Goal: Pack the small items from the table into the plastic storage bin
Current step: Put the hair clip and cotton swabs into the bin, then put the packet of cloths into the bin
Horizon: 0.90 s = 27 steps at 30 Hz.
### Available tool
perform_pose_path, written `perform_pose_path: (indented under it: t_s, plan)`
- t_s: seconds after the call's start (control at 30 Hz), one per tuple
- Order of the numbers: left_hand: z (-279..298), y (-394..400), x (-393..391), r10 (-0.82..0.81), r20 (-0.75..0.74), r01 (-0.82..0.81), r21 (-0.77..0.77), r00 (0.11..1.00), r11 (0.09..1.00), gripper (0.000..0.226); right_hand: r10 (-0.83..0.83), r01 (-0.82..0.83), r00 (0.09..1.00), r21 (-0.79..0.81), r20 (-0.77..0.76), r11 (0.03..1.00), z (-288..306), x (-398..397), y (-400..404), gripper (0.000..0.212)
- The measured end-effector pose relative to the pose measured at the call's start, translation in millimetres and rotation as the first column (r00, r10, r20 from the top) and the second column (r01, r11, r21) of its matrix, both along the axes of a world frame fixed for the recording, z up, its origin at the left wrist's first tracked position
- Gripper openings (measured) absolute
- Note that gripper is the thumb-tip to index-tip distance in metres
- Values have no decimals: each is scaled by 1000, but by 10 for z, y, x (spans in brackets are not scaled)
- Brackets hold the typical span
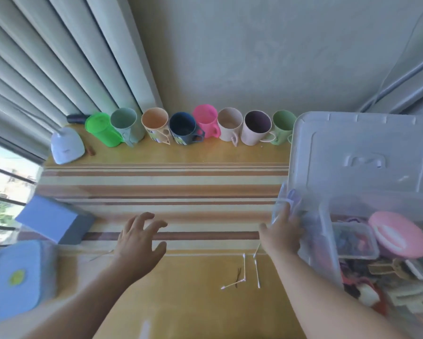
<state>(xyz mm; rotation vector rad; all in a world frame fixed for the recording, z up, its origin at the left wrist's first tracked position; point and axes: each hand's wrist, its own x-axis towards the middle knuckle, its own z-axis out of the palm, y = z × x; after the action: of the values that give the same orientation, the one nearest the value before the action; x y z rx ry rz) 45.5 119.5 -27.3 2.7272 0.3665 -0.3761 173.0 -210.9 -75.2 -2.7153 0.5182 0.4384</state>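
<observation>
Clear bin (313, 243) on desk (181, 302) at right, already holding many things | right hand (282, 232) grips bin's rim | left hand (138, 237) spread, holding nothing | swabs (250, 271) still out | next: pick up swabs, drop them in.

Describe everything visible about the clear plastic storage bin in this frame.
The plastic storage bin stands at the table's right edge, clear and boxy, running out of frame. Its translucent lid, with a moulded handle recess, is raised and tilted over the far half, leaving the near half open. Inside lie a pink round lidded container, a small clear box and a blurred jumble of small items. The right hand grips the lid's left edge, fingers showing through the plastic.
</observation>
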Motion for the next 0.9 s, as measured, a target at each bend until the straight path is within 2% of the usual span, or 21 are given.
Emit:
perform_pose_path:
  t_s: [0.07, 0.17, 0.3, 0.4, 0.47, 0.57, 0.7, 0.8, 0.9]
  plan:
    - [-33, 169, -96, 34, -17, -33, 12, 999, 999, 45, -19, 21, 998, -43, 52, 999, -67, 57, -4, 73]
    - [-103, 360, -236, 67, -8, -67, 6, 998, 998, 44, -86, 89, 994, -27, 71, 996, -182, 154, -64, 49]
    - [-159, 455, -317, 71, -38, -72, -9, 997, 997, 40, -185, 178, 982, 121, 49, 977, -125, 152, -30, 36]
    - [-219, 402, -322, 77, -49, -79, -21, 996, 997, 39, -19, 20, 1000, 160, -7, 987, -2, 12, 49, 22]
    - [-271, 326, -319, 62, -80, -64, -18, 995, 998, 40, 143, -123, 986, 208, -81, 970, 3, -105, 59, 24]
    - [-367, 179, -419, 10, -156, -17, -41, 988, 999, 39, 317, -301, 948, 278, -14, 912, 35, -269, 85, 23]
    - [-515, -58, -625, -42, -223, 33, -44, 974, 998, 40, 383, -393, 919, 313, 97, 865, 100, -386, 167, 36]
    - [-535, -176, -644, -79, -232, 58, -92, 970, 994, 38, 342, -366, 929, 226, 142, 903, 89, -402, 3, 23]
    - [-479, 30, -791, 36, -172, -48, -68, 984, 997, 34, 319, -339, 940, 206, 122, 918, 49, -392, -105, 21]
